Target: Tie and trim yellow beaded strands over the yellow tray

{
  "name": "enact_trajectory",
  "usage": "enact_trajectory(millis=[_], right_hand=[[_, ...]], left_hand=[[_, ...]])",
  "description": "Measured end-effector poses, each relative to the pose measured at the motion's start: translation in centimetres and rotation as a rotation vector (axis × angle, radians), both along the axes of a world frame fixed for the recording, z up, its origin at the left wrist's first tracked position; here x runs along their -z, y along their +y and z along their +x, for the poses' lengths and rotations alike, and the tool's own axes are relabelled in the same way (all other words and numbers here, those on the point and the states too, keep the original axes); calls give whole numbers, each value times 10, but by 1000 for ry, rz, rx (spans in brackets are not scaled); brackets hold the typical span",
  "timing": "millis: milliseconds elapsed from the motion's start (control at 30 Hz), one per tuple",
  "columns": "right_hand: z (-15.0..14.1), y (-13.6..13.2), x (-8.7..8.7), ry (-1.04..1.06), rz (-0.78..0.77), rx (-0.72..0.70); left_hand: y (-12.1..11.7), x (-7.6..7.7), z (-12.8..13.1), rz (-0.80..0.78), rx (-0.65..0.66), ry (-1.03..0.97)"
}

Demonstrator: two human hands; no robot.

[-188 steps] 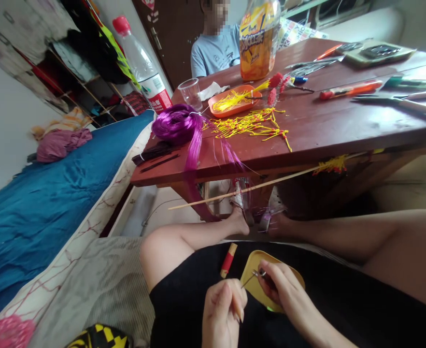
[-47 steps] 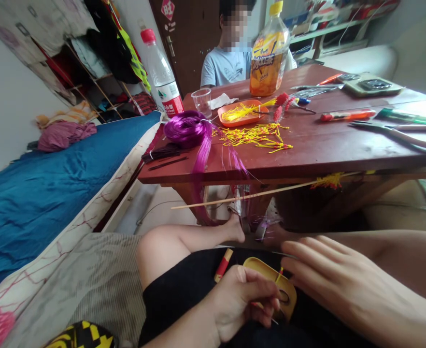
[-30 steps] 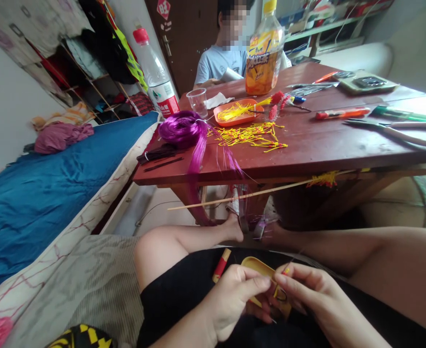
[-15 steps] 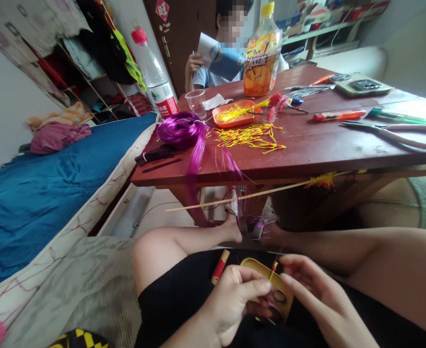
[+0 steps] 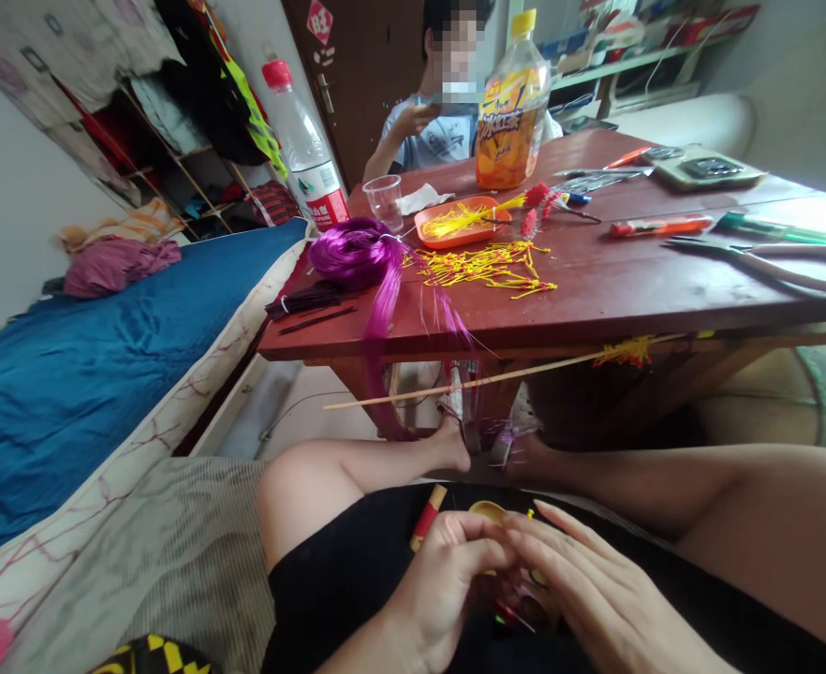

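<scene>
My left hand (image 5: 451, 566) is closed in a pinch low in the middle of the view, above my lap. Its fingertips grip a small yellow-and-red thread piece (image 5: 530, 514), of which only a yellow tip shows past the fingers. My right hand (image 5: 585, 576) lies across the left fingertips, its fingers stretched out straight; its thumb is hidden. Beneath both hands sits a small yellow tray (image 5: 487, 511), mostly covered by them. Beside my left hand, a red-and-tan stick-like roll (image 5: 428, 517) rests on the black cloth over my lap.
On the red-brown table (image 5: 582, 281) lie a purple fibre bundle (image 5: 353, 253), yellow-red thread pieces (image 5: 483, 265), an orange tray (image 5: 455, 241), pliers (image 5: 771, 262) and bottles (image 5: 511, 122). A thin wooden stick (image 5: 455, 386) juts below the edge. Another person (image 5: 420, 131) sits opposite.
My right hand has moved left and over the left fingertips, covering most of the thread piece and tray. The person opposite has lowered the booklet-like sheet.
</scene>
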State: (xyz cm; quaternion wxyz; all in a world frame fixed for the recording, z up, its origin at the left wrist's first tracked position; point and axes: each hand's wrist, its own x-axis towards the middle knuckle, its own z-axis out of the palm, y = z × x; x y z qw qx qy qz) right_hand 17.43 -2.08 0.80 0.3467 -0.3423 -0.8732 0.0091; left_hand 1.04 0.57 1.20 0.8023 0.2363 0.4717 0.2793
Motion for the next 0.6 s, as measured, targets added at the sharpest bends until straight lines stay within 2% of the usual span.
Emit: enact_trajectory(millis=[133, 200, 333, 467, 600], right_hand=[[14, 10, -40, -111, 6, -263], [18, 13, -50, -175, 30, -379], [18, 16, -48, -228, 0, -424], [13, 18, -39, -118, 74, -406], [10, 20, -40, -30, 110, -307]], left_hand=[[4, -3, -1, -118, 143, -17], [4, -5, 0, -206, 247, -46], [2, -8, 4, -304, 341, -78], [4, -9, 3, -303, 292, -99], [9, -7, -1, -270, 259, -107]])
